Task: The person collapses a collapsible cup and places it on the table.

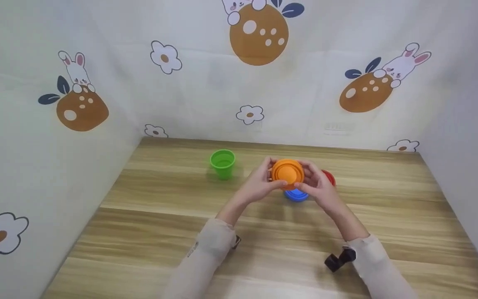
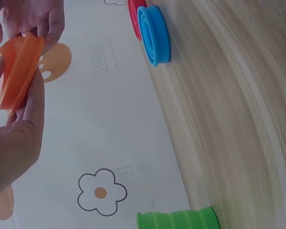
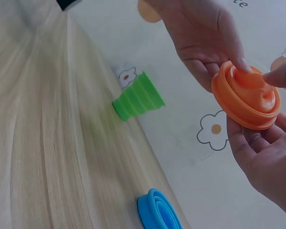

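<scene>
An orange collapsible cup point(image 1: 287, 174), folded nearly flat, is held up above the table between both hands. My left hand point(image 1: 259, 180) grips its left side, the thumb on the near face and the fingers behind. On the other side my right hand point(image 1: 320, 185) grips it the same way, its thumb close to the left one. The right wrist view shows the orange cup's rings point(image 3: 248, 95) partly pushed in and uneven under the thumbs. Below it on the table lies a flattened blue collapsible cup point(image 1: 297, 195), partly hidden by the orange one.
A green collapsible cup point(image 1: 223, 164) stands extended on the wooden table point(image 1: 160, 245), left of the hands. Behind the right hand a red cup point(image 1: 329, 177) shows in part. Printed cloth point(image 1: 201, 91) with rabbits and flowers hangs around the back and sides.
</scene>
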Available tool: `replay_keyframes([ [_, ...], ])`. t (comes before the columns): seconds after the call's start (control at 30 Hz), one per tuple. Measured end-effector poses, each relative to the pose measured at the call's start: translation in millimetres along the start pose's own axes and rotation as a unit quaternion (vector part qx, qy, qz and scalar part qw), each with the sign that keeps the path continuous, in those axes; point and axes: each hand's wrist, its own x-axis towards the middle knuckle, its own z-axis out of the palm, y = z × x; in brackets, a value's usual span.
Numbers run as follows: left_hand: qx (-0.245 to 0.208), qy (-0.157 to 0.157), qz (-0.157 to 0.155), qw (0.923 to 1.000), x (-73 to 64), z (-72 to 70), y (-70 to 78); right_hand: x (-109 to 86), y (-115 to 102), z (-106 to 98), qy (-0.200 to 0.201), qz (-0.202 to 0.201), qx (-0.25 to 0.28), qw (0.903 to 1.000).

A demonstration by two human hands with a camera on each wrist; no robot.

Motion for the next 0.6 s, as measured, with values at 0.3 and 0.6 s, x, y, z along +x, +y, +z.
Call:
replay_keyframes([
  [0.3,0.034,0.010,-0.010,0.9993,0.0,1.4,-0.7,-2.9,1.7,-0.4,0.006,0.011,0.004,0.9999],
  [0.6,0.050,0.026,-0.027,0.9981,0.4,-1.9,-1.0,1.8,1.2,5.3,0.022,-0.011,-0.037,0.9990],
])
